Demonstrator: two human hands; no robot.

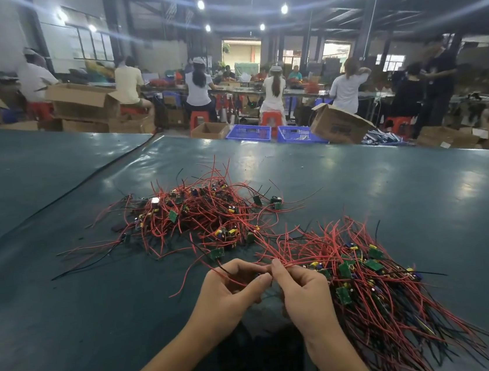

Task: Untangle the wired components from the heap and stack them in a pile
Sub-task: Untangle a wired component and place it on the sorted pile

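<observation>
Mid-table [100,323], left hand [231,292] and right hand [306,295] pinch wires [306,259].

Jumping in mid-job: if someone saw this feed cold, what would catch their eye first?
The tangled heap of red-wired components in the middle of the green table, and the straighter pile at the near right. Close to the camera, the left hand and right hand pinch red wires.

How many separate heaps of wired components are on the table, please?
2: the tangled heap farther ahead, and the neater pile beside the right hand. None seems hidden.
</observation>
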